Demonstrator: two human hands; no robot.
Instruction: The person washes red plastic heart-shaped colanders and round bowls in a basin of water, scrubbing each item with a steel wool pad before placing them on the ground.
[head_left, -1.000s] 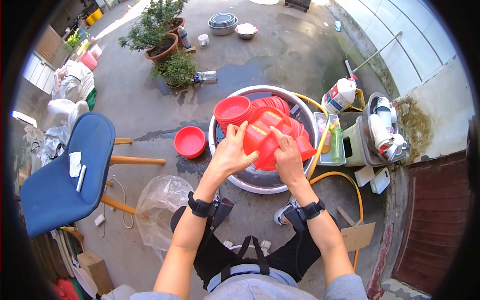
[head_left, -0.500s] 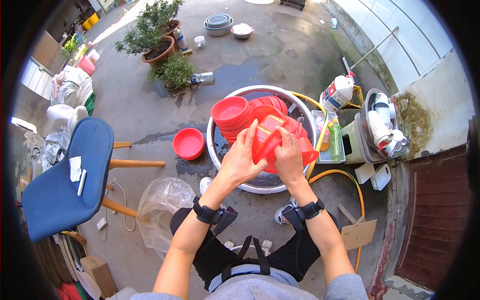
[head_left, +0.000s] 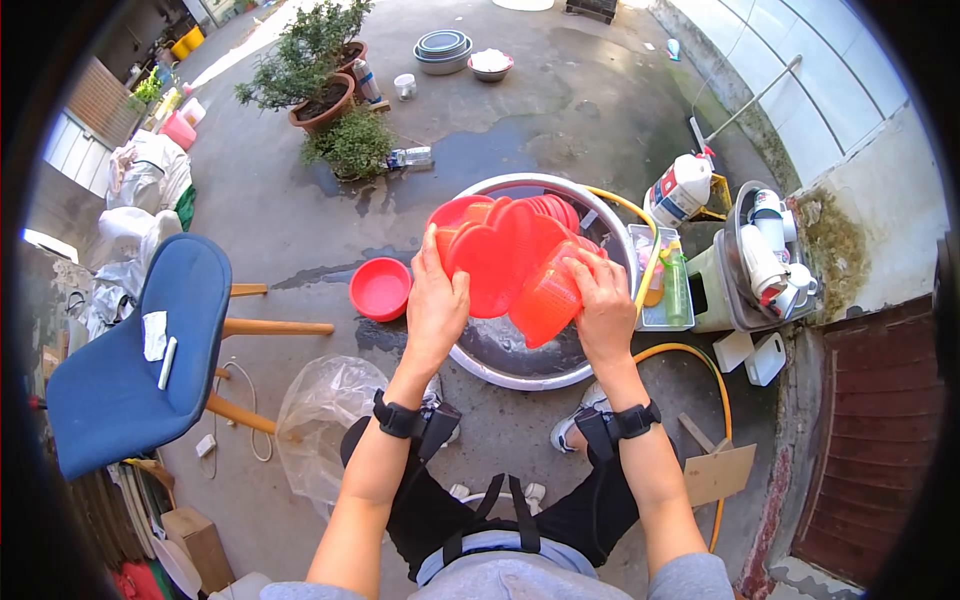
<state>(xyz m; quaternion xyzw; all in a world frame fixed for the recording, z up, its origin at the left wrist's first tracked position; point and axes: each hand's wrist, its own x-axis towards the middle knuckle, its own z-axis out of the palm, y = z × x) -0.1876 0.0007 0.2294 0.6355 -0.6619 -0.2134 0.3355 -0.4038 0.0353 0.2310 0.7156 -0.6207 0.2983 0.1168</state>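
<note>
Both hands grip red plastic baskets over the basin.
Left hand point(head_left: 436, 300) closed on one basket point(head_left: 495, 260), right hand point(head_left: 603, 305) on another basket point(head_left: 548, 300) at 3 o'clock — light, likely wet and slippery; hold by rims, above the basin point(head_left: 500, 355).

Two hands point(head_left: 436, 305) point(head_left: 605, 310), one steel basin point(head_left: 500, 355), one blue chair point(head_left: 130, 350), perhaps three potted plants point(head_left: 320, 60).

A red plastic bowl point(head_left: 497, 258) is held on edge, above a steel basin point(head_left: 520, 362) of stacked red bowls point(head_left: 553, 210).

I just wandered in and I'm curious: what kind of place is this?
Most likely an outdoor yard used for washing up: bare, wet concrete ground, potted plants, and a big metal basin of red plastic bowls fed by a yellow hose.
</note>
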